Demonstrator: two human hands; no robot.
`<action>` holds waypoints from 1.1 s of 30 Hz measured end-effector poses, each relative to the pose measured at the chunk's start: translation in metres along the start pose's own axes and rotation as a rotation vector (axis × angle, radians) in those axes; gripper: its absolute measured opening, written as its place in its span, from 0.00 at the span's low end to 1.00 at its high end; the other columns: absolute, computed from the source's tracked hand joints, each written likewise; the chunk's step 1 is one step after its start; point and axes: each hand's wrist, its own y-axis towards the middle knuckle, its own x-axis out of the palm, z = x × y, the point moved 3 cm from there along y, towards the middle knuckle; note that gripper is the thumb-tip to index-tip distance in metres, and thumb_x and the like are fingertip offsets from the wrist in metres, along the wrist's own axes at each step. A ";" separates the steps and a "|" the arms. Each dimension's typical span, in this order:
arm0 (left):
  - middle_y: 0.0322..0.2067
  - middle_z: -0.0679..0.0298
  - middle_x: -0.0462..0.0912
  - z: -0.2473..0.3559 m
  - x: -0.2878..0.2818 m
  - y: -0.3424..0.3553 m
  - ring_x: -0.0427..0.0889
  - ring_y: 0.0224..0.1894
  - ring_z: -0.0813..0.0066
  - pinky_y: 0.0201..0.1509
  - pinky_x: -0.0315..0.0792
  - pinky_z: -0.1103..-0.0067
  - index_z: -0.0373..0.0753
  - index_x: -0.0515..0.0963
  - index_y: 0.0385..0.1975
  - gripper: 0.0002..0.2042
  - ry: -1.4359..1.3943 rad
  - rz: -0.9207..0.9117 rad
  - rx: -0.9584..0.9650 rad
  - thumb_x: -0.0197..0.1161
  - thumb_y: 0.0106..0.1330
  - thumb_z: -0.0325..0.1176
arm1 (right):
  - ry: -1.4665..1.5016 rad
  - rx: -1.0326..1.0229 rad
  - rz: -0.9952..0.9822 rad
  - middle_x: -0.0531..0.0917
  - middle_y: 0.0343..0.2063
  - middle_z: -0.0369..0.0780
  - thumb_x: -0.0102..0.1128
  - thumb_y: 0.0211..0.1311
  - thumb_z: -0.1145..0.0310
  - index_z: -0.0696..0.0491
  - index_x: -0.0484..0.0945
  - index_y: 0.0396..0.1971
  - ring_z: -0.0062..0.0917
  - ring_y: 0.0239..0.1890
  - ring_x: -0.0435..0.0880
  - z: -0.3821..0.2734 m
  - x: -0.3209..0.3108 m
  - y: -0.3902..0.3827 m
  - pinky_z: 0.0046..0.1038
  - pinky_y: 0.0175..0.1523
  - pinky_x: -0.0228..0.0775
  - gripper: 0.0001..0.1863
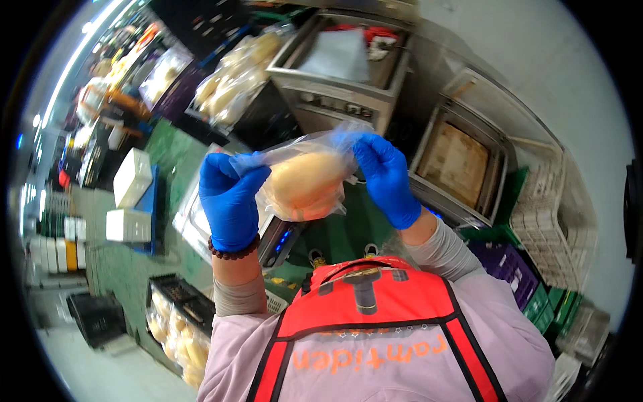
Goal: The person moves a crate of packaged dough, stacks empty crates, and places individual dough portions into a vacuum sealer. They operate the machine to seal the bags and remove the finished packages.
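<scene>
A clear bag of pale yellow food hangs between both hands' fingers; the left hand and right hand have theirs clamped on its opposite edges. Beyond the fingers stands a steel machine.

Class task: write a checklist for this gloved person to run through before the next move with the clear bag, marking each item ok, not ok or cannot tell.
1. Left hand gloved and gripping the clear bag: ok.
2. Right hand gloved and gripping the bag's other side: ok.
3. Pale, rounded contents inside the bag: ok.
4. Blue display beside the left hand lit: ok.
5. Bag sealed: cannot tell; the plastic is blurred.
6. Bag set down: not ok; it hangs between both hands.
</scene>
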 end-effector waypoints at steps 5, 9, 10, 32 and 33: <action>0.27 0.65 0.71 -0.046 0.070 0.024 0.72 0.30 0.76 0.37 0.69 0.81 0.37 0.66 0.39 0.23 0.017 -0.072 0.004 0.58 0.41 0.11 | 0.025 -0.111 0.222 0.80 0.33 0.39 0.47 0.59 0.74 0.60 0.75 0.34 0.19 0.36 0.76 -0.049 -0.070 0.013 0.22 0.44 0.67 0.08; 0.26 0.69 0.68 -0.071 0.110 0.046 0.69 0.28 0.83 0.34 0.68 0.86 0.35 0.60 0.54 0.31 -0.030 -0.182 0.025 0.57 0.46 0.14 | 0.062 -0.259 0.276 0.80 0.35 0.41 0.46 0.59 0.73 0.59 0.76 0.33 0.21 0.36 0.77 -0.087 -0.099 0.030 0.24 0.45 0.67 0.10; 0.25 0.70 0.68 -0.089 0.108 0.055 0.68 0.28 0.83 0.34 0.68 0.86 0.35 0.59 0.54 0.29 -0.056 -0.195 0.025 0.56 0.48 0.14 | 0.030 -0.255 0.310 0.80 0.34 0.41 0.46 0.59 0.73 0.59 0.76 0.33 0.21 0.36 0.77 -0.088 -0.111 0.036 0.23 0.44 0.67 0.10; 0.36 0.62 0.75 -0.313 0.275 0.098 0.72 0.42 0.69 0.52 0.64 0.71 0.39 0.73 0.31 0.03 0.061 -0.811 -0.183 0.55 0.58 0.29 | 0.043 -0.112 1.131 0.78 0.32 0.40 0.46 0.60 0.70 0.60 0.75 0.32 0.23 0.35 0.76 -0.044 -0.311 -0.025 0.24 0.43 0.67 0.10; 0.37 0.62 0.75 -0.327 0.278 0.101 0.71 0.44 0.68 0.54 0.62 0.68 0.40 0.72 0.31 0.04 -0.300 -0.733 -0.480 0.53 0.60 0.31 | 0.121 -0.117 1.225 0.79 0.29 0.38 0.47 0.59 0.70 0.60 0.75 0.30 0.20 0.32 0.75 -0.041 -0.326 -0.038 0.21 0.40 0.68 0.09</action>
